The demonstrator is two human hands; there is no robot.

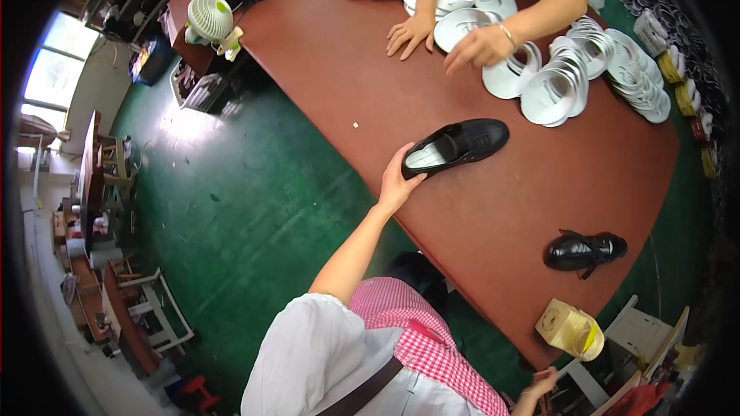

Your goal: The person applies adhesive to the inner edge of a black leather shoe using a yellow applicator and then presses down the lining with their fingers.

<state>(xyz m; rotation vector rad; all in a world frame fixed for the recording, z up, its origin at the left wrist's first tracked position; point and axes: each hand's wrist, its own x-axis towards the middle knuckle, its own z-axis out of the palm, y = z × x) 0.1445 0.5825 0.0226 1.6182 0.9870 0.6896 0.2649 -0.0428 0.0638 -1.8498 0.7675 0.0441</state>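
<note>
My left hand [397,182] is closed round the heel of a black lace-up shoe [479,139]. The shoe lies on the reddish-brown table with its toe pointing right, and a pale insole shows through its opening. Low in the view, off the table's near edge, is my right hand [543,381]. Its fingers look curled, and anything inside them is hidden. Closest to it stands a yellowish plastic container [561,322] at the table's corner, with something bright yellow in it. A second black shoe [578,252], its laces loose, rests farther right.
Across the table, a co-worker's hands [412,35] are over stacks of white curved shoe pieces [551,92]. A green-and-white fan [210,18] is at the far left end. A white-framed stool [632,331] stands beyond the near right corner. Green floor [239,185] stretches to the left.
</note>
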